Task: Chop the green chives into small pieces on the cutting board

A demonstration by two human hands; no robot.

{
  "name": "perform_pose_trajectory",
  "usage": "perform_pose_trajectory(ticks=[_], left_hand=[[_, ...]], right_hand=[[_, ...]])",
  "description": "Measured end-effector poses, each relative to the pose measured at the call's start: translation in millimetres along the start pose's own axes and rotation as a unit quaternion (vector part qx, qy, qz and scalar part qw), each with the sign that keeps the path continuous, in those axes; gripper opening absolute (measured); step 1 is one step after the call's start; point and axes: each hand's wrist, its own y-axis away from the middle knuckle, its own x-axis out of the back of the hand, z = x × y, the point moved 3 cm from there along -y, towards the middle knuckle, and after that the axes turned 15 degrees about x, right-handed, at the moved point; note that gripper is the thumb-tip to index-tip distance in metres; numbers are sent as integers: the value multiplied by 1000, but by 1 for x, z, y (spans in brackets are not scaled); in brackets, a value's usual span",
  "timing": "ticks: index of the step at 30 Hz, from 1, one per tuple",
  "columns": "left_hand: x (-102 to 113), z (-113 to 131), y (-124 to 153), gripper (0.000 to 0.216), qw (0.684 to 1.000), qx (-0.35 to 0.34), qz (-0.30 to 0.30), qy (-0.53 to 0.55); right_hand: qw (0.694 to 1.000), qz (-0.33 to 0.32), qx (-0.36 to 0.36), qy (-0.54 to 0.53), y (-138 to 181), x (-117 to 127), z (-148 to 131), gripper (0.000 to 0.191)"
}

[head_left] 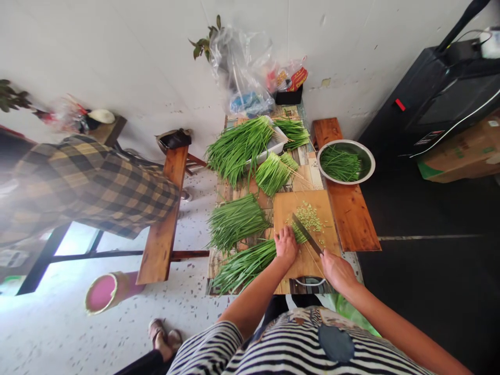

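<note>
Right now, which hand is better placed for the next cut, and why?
Probably the right hand: it grips the knife, which sits at the end of the green bundle on the chopping board. The left hand holds that bundle, so seems better suited to steadying.

From where I stand, this looks like the dining room of a small eatery, doubling as a prep corner. A plank-topped table [226, 194] stands against a plain white wall [136, 41], with a wooden bench [353, 216] on one side and another bench [158, 245] on the other, and a second table [111, 129] farther along. The floor [187, 291] is speckled, easy to mop. Bundles of green stalks [238, 219], far more than one household's supper, surround a cutting board [285, 208], beside a wide metal bowl [367, 165].
</note>
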Motion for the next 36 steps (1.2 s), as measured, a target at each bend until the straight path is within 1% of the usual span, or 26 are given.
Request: perform_pose_trajectory(ticks=[4, 7, 9, 12, 14, 15, 17, 20, 22, 26, 29, 31, 32, 34, 36], left_hand=[[5, 0, -4, 62, 1000, 5, -21, 4], [11, 0, -4, 61, 999, 5, -32, 11], [16, 0, 0, 63, 999, 9, -37, 19], [21, -4, 12, 74, 998, 11, -38, 42], [20, -8, 20, 83, 998, 2, -22, 67], [19, -9, 24, 85, 997, -2, -7, 80], [16, -8, 28, 87, 994, -5, 26, 106], [13, 7, 22, 91, 989, -3, 55, 134], [16, 26, 11, 93, 988, -5, 52, 142], [27, 68, -22, 87, 990, 11, 26, 135], [35, 82, -45, 82, 991, 39, 13, 131], [40, 79, -52, 83, 990, 39, -1, 137], [42, 74, -52, 85, 989, 34, -8, 142], [46, 54, -44, 89, 988, 23, -15, 149], [45, 27, -29, 98, 988, 32, -8, 150]], right_hand=[[1000, -5, -3, -11, -14, 3, 0, 31], [1000, 5, -11, -9, -27, -4, -1, 32], [1000, 17, -15, -10, -30, -12, 0, 34], [999, 46, -10, -15, -23, -21, 6, 35], [998, 66, -3, -20, -13, -25, 15, 36], [996, 88, 1, -21, -7, -25, 20, 37], [988, 153, 4, -17, 5, -21, 31, 39], [966, 259, -13, 7, 25, -4, 46, 43], [955, 294, -31, 24, 36, 10, 52, 44], [942, 330, -29, 53, 50, 33, 54, 50], [941, 333, -23, 60, 53, 36, 50, 53], [945, 324, -20, 50, 53, 32, 47, 53], [947, 317, -20, 44, 53, 30, 46, 53], [951, 306, -22, 35, 51, 26, 40, 54], [956, 292, -11, 24, 48, 23, 32, 55]])
